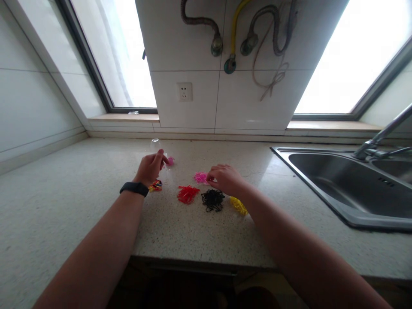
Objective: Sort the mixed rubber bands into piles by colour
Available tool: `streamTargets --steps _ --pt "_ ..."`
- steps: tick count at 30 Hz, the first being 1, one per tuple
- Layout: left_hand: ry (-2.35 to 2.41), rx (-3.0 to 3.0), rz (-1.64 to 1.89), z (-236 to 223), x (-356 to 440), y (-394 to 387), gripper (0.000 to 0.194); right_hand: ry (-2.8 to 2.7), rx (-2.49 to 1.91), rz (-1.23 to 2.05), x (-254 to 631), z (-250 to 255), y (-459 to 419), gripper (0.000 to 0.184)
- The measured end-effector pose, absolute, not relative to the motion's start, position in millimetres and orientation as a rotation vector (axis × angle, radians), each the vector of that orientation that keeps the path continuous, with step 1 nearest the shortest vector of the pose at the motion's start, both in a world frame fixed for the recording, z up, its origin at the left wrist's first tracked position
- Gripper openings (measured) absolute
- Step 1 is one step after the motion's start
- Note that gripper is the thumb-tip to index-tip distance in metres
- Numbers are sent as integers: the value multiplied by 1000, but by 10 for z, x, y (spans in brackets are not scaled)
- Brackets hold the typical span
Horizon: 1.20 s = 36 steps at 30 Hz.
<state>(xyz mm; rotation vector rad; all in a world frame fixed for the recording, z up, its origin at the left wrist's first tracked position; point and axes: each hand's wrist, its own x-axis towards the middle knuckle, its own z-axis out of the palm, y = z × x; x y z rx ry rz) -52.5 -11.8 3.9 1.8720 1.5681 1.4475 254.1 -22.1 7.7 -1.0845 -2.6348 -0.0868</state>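
Note:
My left hand, with a dark band on its wrist, is closed at the rim of a see-through plastic cup. A small pink clump shows just past its fingertips; whether it lies inside the cup I cannot tell. Under that wrist is a mixed-colour heap of small rubber bands, partly covered. My right hand pinches at the edge of a heap of pink rubber bands. Nearer me lie heaps of red bands, black bands and yellow bands, the yellow partly behind my right forearm.
Another clear cup stands behind my left hand. A steel sink with a faucet is set into the speckled counter at the right. A socket and hoses are on the tiled wall.

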Motion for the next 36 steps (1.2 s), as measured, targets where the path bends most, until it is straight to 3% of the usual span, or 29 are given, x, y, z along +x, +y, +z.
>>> streamTargets --steps 6,14,26,36 --pt "1679 1945 1285 20 -581 -83 61 -2483 -1069 74 2799 53 -176 16" --pt "1721 2158 834 27 -810 -60 43 -2098 -1265 84 3383 -33 146 22" --pt "1652 2237 460 103 -901 -144 24 -1793 -1486 266 3709 -245 402 30" --pt "1566 2170 385 79 -903 -136 19 -1749 -1525 374 3668 -243 387 36"
